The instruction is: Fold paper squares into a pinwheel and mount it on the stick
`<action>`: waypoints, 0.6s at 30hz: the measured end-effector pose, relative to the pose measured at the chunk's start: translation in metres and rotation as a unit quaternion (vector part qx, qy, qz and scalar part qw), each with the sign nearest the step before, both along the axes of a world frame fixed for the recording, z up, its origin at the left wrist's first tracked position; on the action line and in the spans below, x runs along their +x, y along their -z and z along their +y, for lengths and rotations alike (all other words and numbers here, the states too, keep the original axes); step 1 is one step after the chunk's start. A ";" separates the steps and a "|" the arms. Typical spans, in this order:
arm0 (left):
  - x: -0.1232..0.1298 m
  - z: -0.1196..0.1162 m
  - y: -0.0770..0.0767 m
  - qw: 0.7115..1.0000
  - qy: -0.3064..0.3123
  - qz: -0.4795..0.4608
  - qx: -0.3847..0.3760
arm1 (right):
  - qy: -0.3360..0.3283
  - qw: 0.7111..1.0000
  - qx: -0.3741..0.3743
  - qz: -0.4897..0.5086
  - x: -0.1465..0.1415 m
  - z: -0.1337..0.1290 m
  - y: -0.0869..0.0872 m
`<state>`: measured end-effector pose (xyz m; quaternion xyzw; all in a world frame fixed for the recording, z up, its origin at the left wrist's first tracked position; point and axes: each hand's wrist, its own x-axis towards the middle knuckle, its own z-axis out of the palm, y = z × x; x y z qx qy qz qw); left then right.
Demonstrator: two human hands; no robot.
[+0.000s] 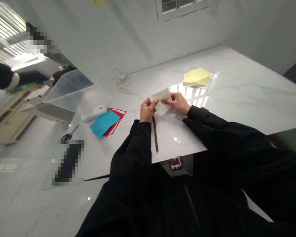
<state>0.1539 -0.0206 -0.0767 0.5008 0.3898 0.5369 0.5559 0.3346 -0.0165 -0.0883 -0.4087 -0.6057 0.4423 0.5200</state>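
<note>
A small cream folded paper point(160, 104), with crease lines across it, is held between my two hands above the marble-look table point(135, 144). My left hand point(146, 111) grips its left edge, thumb on top. At the right side my right hand point(179, 102) pinches the paper between thumb and fingers. Below my left hand lies a thin dark brown stick point(155, 135), its upper end near my wrist. Fingers behind the paper are hidden.
Blue sheets point(105, 122) overlap red sheets point(122, 114) to the left, beside a white power strip point(94, 113). Scissors point(67, 136) lie further left. A clear plastic bin point(71, 85) stands behind. Yellow papers point(197, 76) are stacked at the back right. Another person's sleeve point(1, 75) shows far left.
</note>
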 end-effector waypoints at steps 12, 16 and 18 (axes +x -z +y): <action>0.000 -0.001 -0.001 1.000 -0.002 -0.009 -0.006 | 0.013 1.000 0.007 -0.021 0.001 0.001 0.002; 0.000 -0.001 -0.001 1.000 -0.002 -0.015 -0.006 | 0.017 0.999 0.007 -0.029 0.001 0.000 0.000; 0.000 -0.001 -0.001 1.000 -0.003 -0.020 -0.007 | 0.017 0.999 0.008 -0.031 0.001 0.000 0.000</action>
